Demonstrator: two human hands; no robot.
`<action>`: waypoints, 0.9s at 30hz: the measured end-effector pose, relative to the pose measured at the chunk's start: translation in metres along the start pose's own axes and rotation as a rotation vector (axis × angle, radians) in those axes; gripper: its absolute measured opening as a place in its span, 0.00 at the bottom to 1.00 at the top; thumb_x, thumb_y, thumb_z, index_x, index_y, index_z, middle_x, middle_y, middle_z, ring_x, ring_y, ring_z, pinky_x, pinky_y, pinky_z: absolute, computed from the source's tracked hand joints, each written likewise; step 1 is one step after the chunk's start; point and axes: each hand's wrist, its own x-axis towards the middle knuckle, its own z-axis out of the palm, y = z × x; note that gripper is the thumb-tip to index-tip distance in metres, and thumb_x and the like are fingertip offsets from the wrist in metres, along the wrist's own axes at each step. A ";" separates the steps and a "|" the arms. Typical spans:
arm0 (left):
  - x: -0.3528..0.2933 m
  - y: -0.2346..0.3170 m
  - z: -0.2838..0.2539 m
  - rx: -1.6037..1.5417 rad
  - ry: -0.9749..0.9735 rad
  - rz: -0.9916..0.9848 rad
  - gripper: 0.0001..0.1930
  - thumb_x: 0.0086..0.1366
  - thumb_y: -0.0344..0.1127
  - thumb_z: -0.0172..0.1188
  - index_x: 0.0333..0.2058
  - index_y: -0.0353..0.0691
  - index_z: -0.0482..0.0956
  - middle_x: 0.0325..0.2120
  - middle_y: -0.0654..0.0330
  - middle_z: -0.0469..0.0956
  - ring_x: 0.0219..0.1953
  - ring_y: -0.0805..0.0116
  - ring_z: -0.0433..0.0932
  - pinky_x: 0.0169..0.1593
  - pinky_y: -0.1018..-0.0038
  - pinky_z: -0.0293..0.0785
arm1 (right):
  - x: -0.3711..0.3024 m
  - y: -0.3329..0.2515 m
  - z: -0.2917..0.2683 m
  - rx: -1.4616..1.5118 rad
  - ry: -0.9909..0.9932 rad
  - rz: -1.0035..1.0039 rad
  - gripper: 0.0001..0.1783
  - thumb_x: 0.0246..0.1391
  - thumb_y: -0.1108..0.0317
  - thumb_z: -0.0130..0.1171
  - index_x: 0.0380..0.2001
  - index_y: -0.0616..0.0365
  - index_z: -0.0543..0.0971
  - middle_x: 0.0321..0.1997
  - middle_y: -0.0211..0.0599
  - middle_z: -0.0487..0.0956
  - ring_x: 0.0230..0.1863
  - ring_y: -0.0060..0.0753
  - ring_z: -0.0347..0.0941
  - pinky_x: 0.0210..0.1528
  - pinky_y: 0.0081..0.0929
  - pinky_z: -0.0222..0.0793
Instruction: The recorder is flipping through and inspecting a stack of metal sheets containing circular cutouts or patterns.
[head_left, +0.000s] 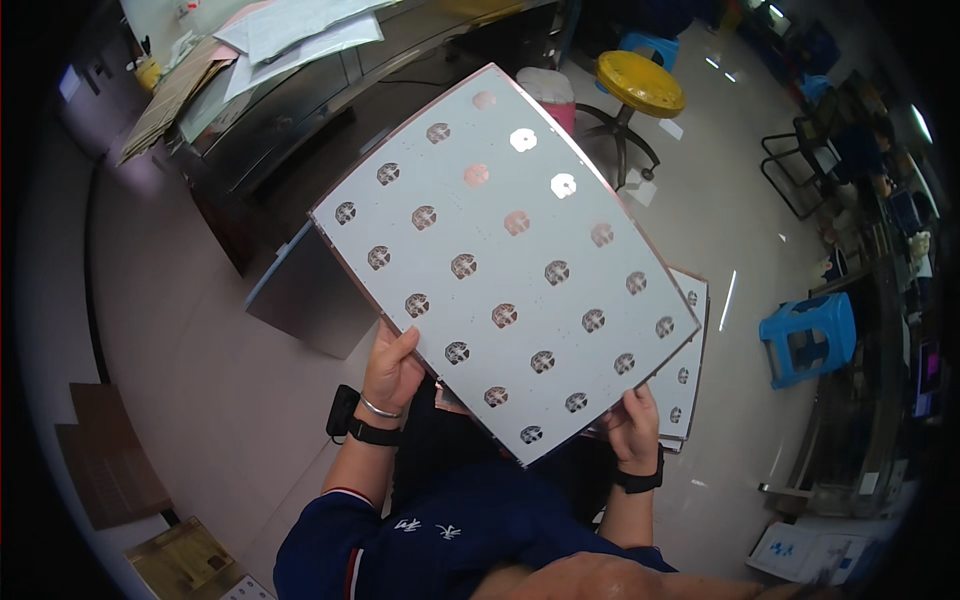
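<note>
Spotted board slants out beyond both hands, one corner aimed at the wearer

The spotted board (pixel 508 270) is in the air in front of the person and serves as the landmark here. Its long axis runs aslant, from upper left to lower right, so neither long edge squares up with the body. Nearly all of its face lies up and away from the grip; only the lowest corner points back at the person's dark blue shirt (pixel 470 545), between the two hands.

The left hand (pixel 396 375) is closed on the board's lower-left long edge, about midway along it, with the thumb laid over the face. The right hand (pixel 634 428) is closed on the lower-right short edge, a little nearer the rightmost corner than the lowest one. The undersides of both holds are hidden. The two hands thus meet adjoining edges rather than opposite ones, and the far top corner is the part furthest from either; the left hand is nearer the leftmost corner, the right hand nearer the rightmost.

Partly covered by the board, past its right corner, is a second spotted board (pixel 690 403). A grey panel (pixel 312 298) stands off its left corner, and a yellow stool (pixel 640 84) beyond its top-right edge.
</note>
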 end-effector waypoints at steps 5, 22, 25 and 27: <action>0.001 0.009 -0.012 0.017 -0.007 0.042 0.28 0.61 0.26 0.51 0.59 0.42 0.54 0.55 0.58 0.63 0.55 0.63 0.66 0.58 0.64 0.63 | 0.003 -0.018 -0.006 0.063 0.067 -0.117 0.20 0.58 0.71 0.46 0.54 0.60 0.62 0.47 0.39 0.72 0.43 0.32 0.74 0.37 0.28 0.78; -0.003 0.018 -0.016 0.044 0.049 0.106 0.25 0.64 0.29 0.48 0.60 0.41 0.54 0.53 0.57 0.66 0.53 0.66 0.68 0.55 0.69 0.67 | -0.010 -0.016 -0.010 -0.033 0.102 -0.014 0.23 0.56 0.72 0.48 0.55 0.60 0.60 0.46 0.37 0.72 0.38 0.27 0.72 0.30 0.21 0.71; -0.004 0.019 -0.019 0.070 0.077 0.091 0.25 0.65 0.30 0.47 0.60 0.39 0.54 0.53 0.56 0.66 0.52 0.66 0.69 0.55 0.69 0.67 | -0.010 -0.018 -0.006 -0.072 0.093 0.003 0.24 0.55 0.72 0.50 0.55 0.60 0.59 0.44 0.37 0.71 0.35 0.25 0.70 0.30 0.20 0.67; -0.005 0.019 -0.015 0.093 0.112 0.089 0.25 0.65 0.31 0.47 0.59 0.38 0.54 0.52 0.56 0.66 0.52 0.66 0.69 0.54 0.69 0.68 | -0.011 -0.020 -0.004 -0.090 0.091 0.014 0.26 0.55 0.71 0.51 0.56 0.61 0.58 0.44 0.37 0.71 0.34 0.25 0.69 0.29 0.20 0.66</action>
